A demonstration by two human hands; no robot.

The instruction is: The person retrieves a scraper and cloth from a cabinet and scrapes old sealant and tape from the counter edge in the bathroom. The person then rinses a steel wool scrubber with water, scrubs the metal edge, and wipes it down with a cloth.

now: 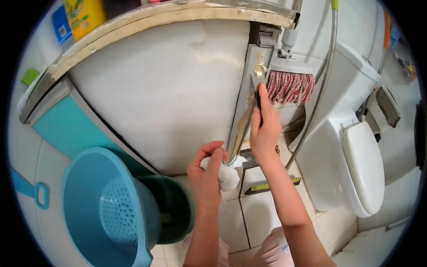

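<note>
My right hand (266,131) is wrapped round the dark handle of a scraper (257,81), index finger stretched along it. The flat metal blade points up and lies against a grey frame strip (247,89). Yellowish, glue-like residue (260,64) sticks to this strip, some of it right at the blade's tip. Lower down, by the strip's bottom end, my left hand (205,171) grips a crumpled white tissue or cloth (229,177). Left of the strip is a large white panel (164,89) under a curved counter edge (178,17).
A blue basin (100,178) with a perforated part stands at lower left, beside a dark green bucket (180,209). On the right are a red-and-white mop head (291,86), a metal pole (318,102) and a white toilet (329,164). A yellow-green squeegee (271,186) lies low near the tiled floor.
</note>
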